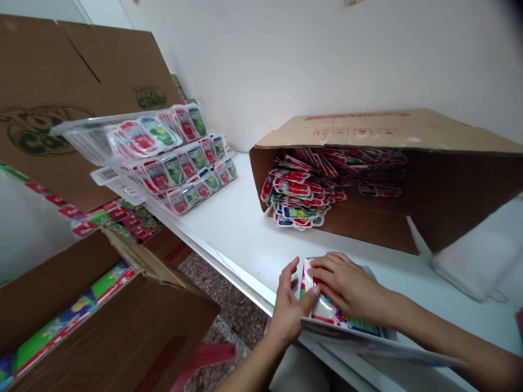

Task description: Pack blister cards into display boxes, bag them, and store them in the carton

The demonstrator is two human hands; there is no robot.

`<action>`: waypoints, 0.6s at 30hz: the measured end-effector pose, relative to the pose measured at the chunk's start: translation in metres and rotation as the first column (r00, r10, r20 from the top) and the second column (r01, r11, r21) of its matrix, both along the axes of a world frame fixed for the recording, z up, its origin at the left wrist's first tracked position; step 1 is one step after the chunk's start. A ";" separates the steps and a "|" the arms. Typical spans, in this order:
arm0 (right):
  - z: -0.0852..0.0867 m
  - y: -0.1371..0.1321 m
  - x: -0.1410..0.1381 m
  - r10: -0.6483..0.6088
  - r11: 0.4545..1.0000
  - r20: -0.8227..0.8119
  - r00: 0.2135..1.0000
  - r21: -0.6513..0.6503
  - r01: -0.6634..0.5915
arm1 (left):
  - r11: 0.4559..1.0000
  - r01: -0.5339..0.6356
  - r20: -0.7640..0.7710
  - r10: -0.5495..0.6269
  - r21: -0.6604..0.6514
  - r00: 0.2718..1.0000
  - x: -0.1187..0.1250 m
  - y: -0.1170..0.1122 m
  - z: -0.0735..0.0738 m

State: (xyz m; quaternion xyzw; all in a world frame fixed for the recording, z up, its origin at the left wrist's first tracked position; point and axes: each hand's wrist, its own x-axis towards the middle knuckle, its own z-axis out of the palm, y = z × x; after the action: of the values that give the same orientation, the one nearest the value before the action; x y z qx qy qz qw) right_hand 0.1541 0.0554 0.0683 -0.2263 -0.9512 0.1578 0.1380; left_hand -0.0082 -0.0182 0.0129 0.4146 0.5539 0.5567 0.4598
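Observation:
At the table's front edge is a small printed display box [378, 330] with its lid flap folded toward me. Inside lie flat packets [324, 309] in red, white and green. My left hand [288, 307] grips the left side of this box, fingers outside and thumb over the packets. My right hand [347, 283] lies on top of the packets, its fingers stretched out flat; what is under the palm is hidden. Beyond both hands, a carton [359, 128] on its side opens toward me. Many red and green pouches [296, 190] are piled in its left part.
Clear plastic trays [81, 130] of pouches are stacked on the table's left side. A large brown carton [118, 60] stands behind them. Lower left, an open carton [81, 337] holds printed boxes [53, 332]. A white bag-like item [469, 267] sits at the right.

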 end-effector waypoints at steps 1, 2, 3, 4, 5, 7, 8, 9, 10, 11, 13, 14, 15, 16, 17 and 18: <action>0.001 0.001 0.000 -0.008 1.000 -0.004 1.000 -0.029 0.008 | 0.997 0.024 -0.081 -0.018 0.070 0.997 -0.002 0.002 0.001; 0.002 0.002 0.000 -0.019 0.998 -0.010 1.000 -0.064 0.018 | 0.987 0.068 -0.171 -0.042 0.144 0.984 -0.005 0.004 0.003; 0.004 0.003 0.000 -0.024 0.995 -0.018 1.000 -0.102 0.022 | 0.971 0.124 -0.264 -0.067 0.204 0.962 -0.007 0.006 0.004; 0.006 0.004 0.002 -0.022 0.990 -0.031 0.999 -0.138 0.018 | 0.956 0.169 -0.349 -0.077 0.242 0.934 -0.010 0.009 0.006; 0.009 0.006 0.005 -0.027 0.986 -0.060 0.998 -0.167 0.016 | 0.944 0.205 -0.424 -0.079 0.260 0.902 -0.012 0.011 0.008; 0.016 0.008 0.018 -0.139 0.971 -0.159 0.977 -0.217 0.103 | 0.929 0.263 -0.539 -0.088 0.259 0.838 -0.016 0.015 0.011; 0.018 0.008 0.028 -0.270 0.944 -0.218 0.938 -0.252 0.213 | 0.918 0.297 -0.584 -0.095 0.261 0.806 -0.017 0.017 0.012; 0.018 0.007 0.039 -0.431 0.887 -0.274 0.860 -0.303 0.349 | 0.897 0.345 -0.626 -0.105 0.275 0.773 -0.019 0.018 0.014; 0.015 0.004 0.050 -0.586 0.800 -0.318 0.746 -0.372 0.470 | 0.862 0.413 -0.665 -0.126 0.294 0.736 -0.020 0.020 0.016; 0.010 -0.002 0.061 -0.704 0.702 -0.337 0.625 -0.459 0.544 | 0.814 0.494 -0.697 -0.162 0.306 0.698 -0.021 0.023 0.018; -0.008 -0.017 0.076 -0.821 0.550 -0.312 0.477 -0.654 0.519 | 0.712 0.641 -0.727 -0.275 0.287 0.630 -0.023 0.027 0.024; -0.019 -0.025 0.080 -0.841 0.494 -0.280 0.462 -0.746 0.446 | 0.672 0.696 -0.723 -0.347 0.253 0.597 -0.023 0.029 0.026; -0.030 -0.033 0.080 -0.852 0.439 -0.250 0.460 -0.819 0.369 | 0.642 0.737 -0.710 -0.419 0.210 0.567 -0.023 0.031 0.029; -0.040 -0.040 0.078 -0.859 0.393 -0.225 0.460 -0.865 0.310 | 0.625 0.761 -0.690 -0.474 0.174 0.547 -0.022 0.032 0.032; -0.049 -0.046 0.073 -0.863 0.364 -0.208 0.460 -0.888 0.281 | 0.615 0.774 -0.674 -0.510 0.149 0.535 -0.022 0.033 0.034; -0.055 -0.050 0.068 -0.866 0.357 -0.200 0.458 -0.889 0.286 | 0.607 0.783 -0.665 -0.529 0.137 0.527 -0.021 0.033 0.036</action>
State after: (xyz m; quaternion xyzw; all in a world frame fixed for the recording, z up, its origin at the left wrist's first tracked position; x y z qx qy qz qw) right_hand 0.2218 0.0059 0.0137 -0.5383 -0.5087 0.5385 0.4018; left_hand -0.0289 0.0147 0.0489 0.8285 0.3239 0.2905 0.3526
